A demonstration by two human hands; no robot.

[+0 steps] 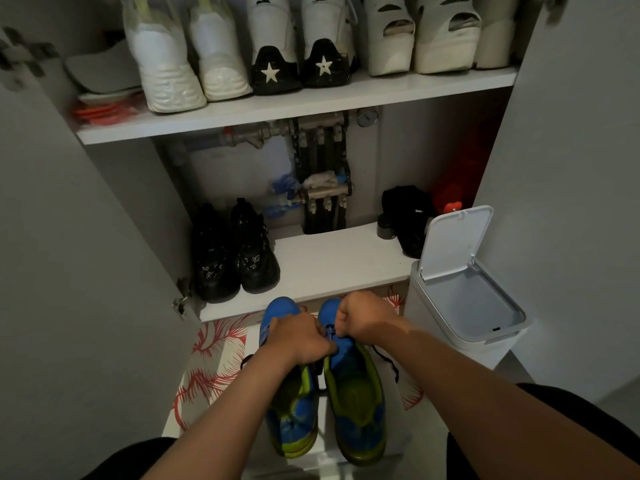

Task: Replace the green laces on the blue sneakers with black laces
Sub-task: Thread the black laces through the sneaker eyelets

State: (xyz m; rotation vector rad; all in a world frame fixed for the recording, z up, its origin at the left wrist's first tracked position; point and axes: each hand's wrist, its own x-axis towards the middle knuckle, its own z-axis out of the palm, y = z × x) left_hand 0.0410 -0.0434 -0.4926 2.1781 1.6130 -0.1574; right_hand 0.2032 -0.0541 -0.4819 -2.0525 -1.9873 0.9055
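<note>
Bracing blue sneaker [356, 422] with curled fingers of left hand [298, 337], right hand [363, 320] pinching black lace [388, 362] toward twelve o'clock; keeping it flat, snug.

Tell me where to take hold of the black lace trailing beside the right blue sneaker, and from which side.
Pinch the black lace near its free end, coming from above on the right. It lies thin and slack on the mat, clear of the right sneaker, while the left hand and right hand crowd the eyelets.
</note>
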